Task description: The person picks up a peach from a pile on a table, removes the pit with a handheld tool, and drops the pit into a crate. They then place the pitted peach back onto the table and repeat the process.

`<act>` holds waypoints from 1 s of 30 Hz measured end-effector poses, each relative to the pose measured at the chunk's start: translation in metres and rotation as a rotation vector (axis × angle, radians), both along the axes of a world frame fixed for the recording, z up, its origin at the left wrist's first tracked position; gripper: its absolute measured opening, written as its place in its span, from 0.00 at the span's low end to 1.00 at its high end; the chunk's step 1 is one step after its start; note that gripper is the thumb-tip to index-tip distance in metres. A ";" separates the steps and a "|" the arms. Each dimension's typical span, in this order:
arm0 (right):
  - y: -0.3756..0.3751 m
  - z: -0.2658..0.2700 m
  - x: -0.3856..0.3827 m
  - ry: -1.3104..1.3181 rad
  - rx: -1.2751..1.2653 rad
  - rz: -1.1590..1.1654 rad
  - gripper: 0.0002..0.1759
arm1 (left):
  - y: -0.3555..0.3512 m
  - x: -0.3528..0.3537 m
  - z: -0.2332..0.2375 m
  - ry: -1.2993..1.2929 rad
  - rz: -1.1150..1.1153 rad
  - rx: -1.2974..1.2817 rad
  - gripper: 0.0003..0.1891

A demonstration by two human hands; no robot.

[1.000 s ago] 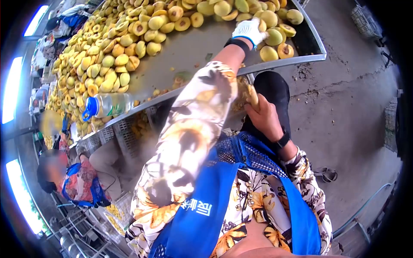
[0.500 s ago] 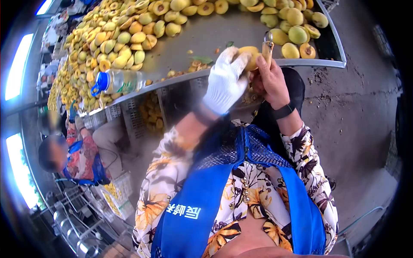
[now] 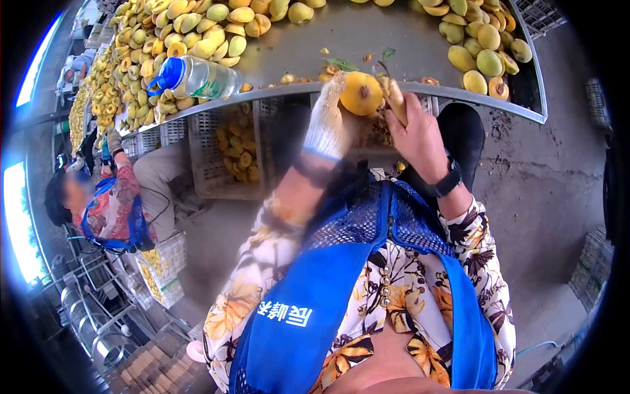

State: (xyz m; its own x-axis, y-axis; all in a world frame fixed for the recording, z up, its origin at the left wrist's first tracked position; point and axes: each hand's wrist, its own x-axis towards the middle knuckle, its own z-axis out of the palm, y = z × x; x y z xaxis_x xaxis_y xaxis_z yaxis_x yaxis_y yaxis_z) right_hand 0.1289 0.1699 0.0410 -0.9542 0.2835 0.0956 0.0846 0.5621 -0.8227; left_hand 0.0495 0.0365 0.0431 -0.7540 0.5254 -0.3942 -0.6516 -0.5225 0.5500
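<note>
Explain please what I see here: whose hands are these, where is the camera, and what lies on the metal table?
There is no machine here. One camera sits on a person's head and looks down at that person's own body and hands. The gloved left hand holds a yellow fruit. The bare right hand holds a small tool at the fruit's side. Beyond them is a metal table with a heap of such fruit, whole and halved, and a bottle. Another person is at the left.

Whole yellow peach [image 3: 360, 93], held at table edge
</note>
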 end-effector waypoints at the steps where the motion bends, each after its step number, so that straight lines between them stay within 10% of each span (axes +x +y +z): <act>1: -0.003 -0.001 0.005 -0.014 0.012 0.024 0.15 | 0.001 -0.002 -0.006 0.003 0.043 0.003 0.16; 18: -0.019 -0.023 0.027 -0.119 -0.089 0.061 0.14 | 0.020 0.011 -0.026 0.987 0.230 -0.537 0.13; 26: -0.016 -0.034 0.027 -0.148 -0.179 0.122 0.12 | 0.010 -0.011 -0.011 0.534 -0.148 -0.375 0.13; 30: -0.023 -0.037 0.019 -0.055 -0.351 0.121 0.12 | 0.024 0.003 -0.033 0.399 0.205 -0.331 0.15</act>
